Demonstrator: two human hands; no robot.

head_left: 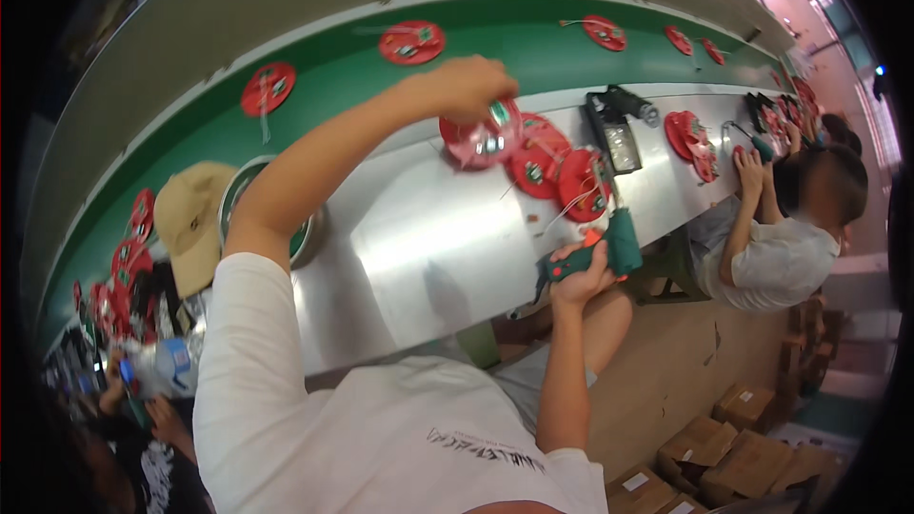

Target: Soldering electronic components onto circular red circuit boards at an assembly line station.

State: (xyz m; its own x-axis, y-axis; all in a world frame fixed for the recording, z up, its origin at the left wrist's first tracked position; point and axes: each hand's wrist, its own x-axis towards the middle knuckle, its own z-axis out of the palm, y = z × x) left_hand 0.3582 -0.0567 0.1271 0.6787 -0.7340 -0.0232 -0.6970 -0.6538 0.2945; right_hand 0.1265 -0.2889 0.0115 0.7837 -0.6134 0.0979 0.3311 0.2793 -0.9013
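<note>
My left hand reaches out over the far side of the metal bench. Its fingers are closed at the far rim of a red round plate that carries a small circuit board and shiny parts. Beside that plate, more red round plates with thin white wires lie overlapping, one of them nearest the bench's front. At the front edge, my right hand is wrapped round a dark green power screwdriver with orange parts. The tool's tip cannot be made out.
Red plates line the green back ledge. A beige cap and a round bowl, partly behind my left arm, are at left. A black tool and a small tray lie at right. Another person works further right; cardboard boxes stand below.
</note>
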